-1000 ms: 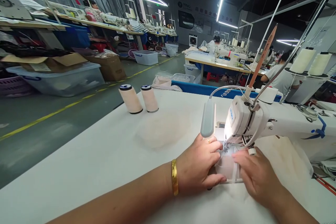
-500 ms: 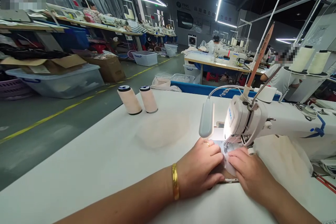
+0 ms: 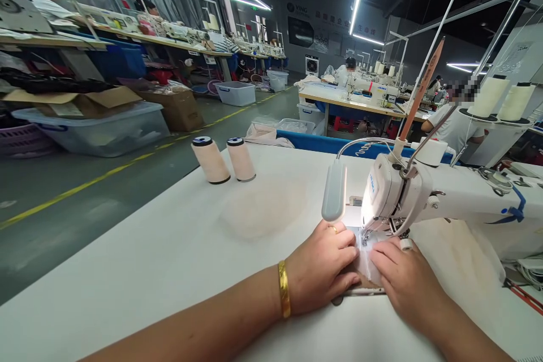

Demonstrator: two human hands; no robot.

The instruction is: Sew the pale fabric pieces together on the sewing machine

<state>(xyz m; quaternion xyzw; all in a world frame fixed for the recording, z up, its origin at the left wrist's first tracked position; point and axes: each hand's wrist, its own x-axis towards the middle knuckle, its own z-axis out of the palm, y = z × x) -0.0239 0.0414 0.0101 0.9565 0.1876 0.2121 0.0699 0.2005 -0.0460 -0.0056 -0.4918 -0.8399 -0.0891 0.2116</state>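
A thin white piece of fabric (image 3: pixel 366 267) lies under the presser foot of a white sewing machine (image 3: pixel 401 198), lit by its lamp. My left hand (image 3: pixel 324 268), with a gold bangle at the wrist, is closed with curled fingers on the fabric's left side. From the right, my right hand (image 3: pixel 405 271) holds the other side, fingers pressed together, close to the needle area. A strip of fabric shows between the two hands. Where my fingertips meet the cloth is partly hidden. More sheer, pale fabric (image 3: pixel 460 254) spreads on the table beneath the machine's arm.
Two cones of pale pink thread (image 3: pixel 211 161) stand on the white tabletop (image 3: pixel 169 271). A grey lamp (image 3: pixel 334 192) hangs left of the needle, and a brown pencil (image 3: pixel 424 87) stands upright on the machine. Red-handled tool (image 3: pixel 524 297) lies at right. Other people sit at machines beyond.
The gap between my hands is slightly wider, showing more of the white fabric. My right hand has shifted a little to the right. The machine stays put.
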